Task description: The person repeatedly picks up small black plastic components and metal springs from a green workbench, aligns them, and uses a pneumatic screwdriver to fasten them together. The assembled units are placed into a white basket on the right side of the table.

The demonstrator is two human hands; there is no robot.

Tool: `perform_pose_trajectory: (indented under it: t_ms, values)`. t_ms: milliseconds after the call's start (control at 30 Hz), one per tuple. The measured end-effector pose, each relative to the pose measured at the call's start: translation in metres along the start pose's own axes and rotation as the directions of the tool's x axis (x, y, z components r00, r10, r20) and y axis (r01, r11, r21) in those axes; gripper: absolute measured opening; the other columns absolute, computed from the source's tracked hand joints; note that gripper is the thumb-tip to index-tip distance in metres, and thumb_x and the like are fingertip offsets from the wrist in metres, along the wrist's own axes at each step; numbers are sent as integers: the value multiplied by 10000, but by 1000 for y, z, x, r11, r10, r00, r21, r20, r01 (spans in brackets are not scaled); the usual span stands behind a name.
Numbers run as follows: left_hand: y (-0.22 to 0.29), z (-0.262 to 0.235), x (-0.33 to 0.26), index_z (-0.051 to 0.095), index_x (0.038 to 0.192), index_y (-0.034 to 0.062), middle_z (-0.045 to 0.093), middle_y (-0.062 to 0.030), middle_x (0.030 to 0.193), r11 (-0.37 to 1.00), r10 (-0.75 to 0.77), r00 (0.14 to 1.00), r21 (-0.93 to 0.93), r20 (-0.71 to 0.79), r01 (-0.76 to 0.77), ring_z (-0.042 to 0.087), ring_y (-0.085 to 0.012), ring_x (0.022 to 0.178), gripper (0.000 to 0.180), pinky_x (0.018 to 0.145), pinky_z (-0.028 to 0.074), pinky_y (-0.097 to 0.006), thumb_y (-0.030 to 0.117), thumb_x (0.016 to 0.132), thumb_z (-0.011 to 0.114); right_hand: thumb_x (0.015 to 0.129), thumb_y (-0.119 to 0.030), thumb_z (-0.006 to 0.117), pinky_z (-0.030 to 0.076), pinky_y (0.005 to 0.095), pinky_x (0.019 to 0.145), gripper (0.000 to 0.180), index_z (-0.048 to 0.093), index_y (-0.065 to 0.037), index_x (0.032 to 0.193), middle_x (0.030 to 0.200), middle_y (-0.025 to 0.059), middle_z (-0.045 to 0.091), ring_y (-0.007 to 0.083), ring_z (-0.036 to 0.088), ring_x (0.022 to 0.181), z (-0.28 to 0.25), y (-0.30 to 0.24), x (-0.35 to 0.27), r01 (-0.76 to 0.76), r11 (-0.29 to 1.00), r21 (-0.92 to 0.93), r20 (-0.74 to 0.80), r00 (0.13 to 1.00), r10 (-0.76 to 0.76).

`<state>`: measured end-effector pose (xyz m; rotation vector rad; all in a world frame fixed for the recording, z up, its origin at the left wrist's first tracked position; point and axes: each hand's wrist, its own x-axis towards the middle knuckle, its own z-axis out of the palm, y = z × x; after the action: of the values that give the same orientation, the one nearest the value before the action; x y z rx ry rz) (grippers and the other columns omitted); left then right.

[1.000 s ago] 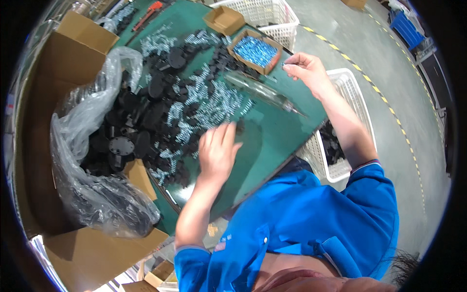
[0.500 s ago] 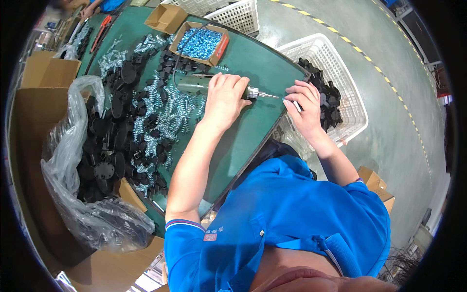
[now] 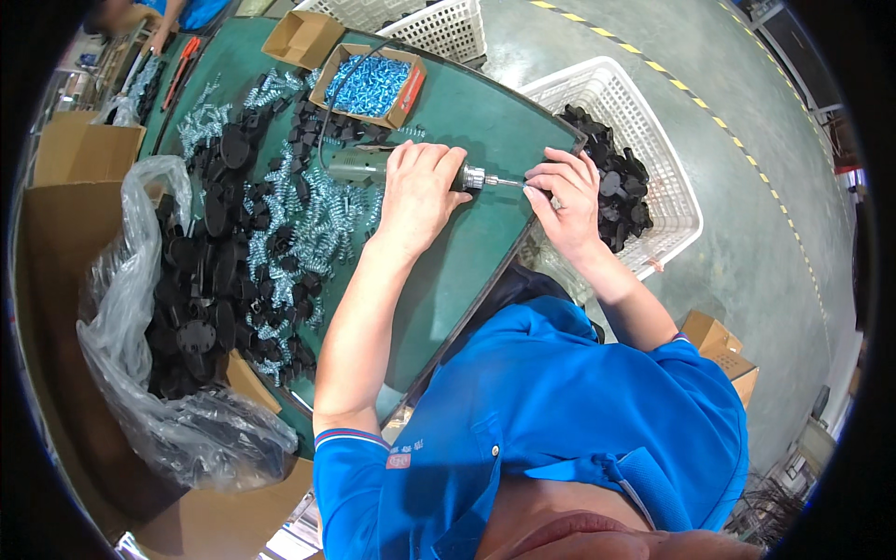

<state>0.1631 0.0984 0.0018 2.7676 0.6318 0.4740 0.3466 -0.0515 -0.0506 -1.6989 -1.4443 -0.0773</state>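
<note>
My left hand (image 3: 422,191) is wrapped round a green electric screwdriver (image 3: 357,167) lying level above the table, its bit (image 3: 504,181) pointing right. The bit's end meets the fingertips of my right hand (image 3: 566,201), which are pinched together at the table's right edge. What they hold is mostly hidden and too small to name. Left of the screwdriver, loose metal springs (image 3: 327,229) and black plastic parts (image 3: 224,257) are spread over the green table (image 3: 457,257). An open carton of blue screws (image 3: 373,86) stands beyond my left hand.
A white crate (image 3: 686,210) holding black parts stands right of the table. An empty small box (image 3: 303,39) is at the far edge. Clear plastic film (image 3: 126,308) hangs from a large carton (image 3: 65,271) at left. Another person's hand (image 3: 161,37) shows at far left.
Both hands and the screwdriver have shifted slightly left in the picture, as has the whole table. The bit and my right fingertips have come together.
</note>
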Motion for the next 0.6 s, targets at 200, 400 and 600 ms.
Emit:
perform_pose_trajectory:
  t_ms: [200,400,600]
  values:
    - [-5,1,-5,598,1224,66,617,-89,1187,998,-52,998,-23,32,53,557,-288,1160,621,1084,341,-493,147,654,829,727,-85,742,285,511,1121,168,661,-105,873,977,8,672,237,603,1139,-1,-6,14,300,936,-185,11,953,-303]
    - [-12,-61,-34,588,1251,32,619,-161,1226,994,-15,941,-111,-338,-24,578,-353,1135,562,966,472,-422,63,724,778,721,-67,748,305,524,1111,238,649,-86,936,1033,59,668,281,596,1150,-25,-6,29,349,925,-148,152,932,-328]
    - [-24,-87,-150,714,852,25,690,-131,824,892,-440,854,-28,-277,450,675,-297,774,65,732,538,-368,72,806,713,750,-23,716,441,497,1005,226,657,-52,966,1040,109,685,322,637,1062,-3,-48,42,410,902,134,44,907,-419]
